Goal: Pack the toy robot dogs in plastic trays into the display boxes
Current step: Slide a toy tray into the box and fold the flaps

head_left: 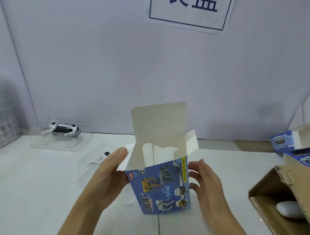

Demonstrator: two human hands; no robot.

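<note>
Blue printed cardboard display box is stood upright on the white worktop, its top open and its white tuck flap raised at the back. It is gripped on its left side by the left hand, whose thumb is pressed along the left dust flap. The right hand is curled against the right edge of the box, so both hands are occupied with it. No tray is seen inside.

A toy robot dog in a clear plastic tray is lying just behind the left hand, partly hidden by it, and a second white and black robot dog in a clear tray is set further back on the left.

A risk is judged in the side flaps: if they are let fold inward, a tray could be caught on them and the card creased. The box could also be tipped, since it is tall and apparently empty.

Free worktop is left in front and to the left. To the right, room is narrowed by a brown corrugated carton and two more blue boxes; a stack of clear trays is crowded into the far left corner.
</note>
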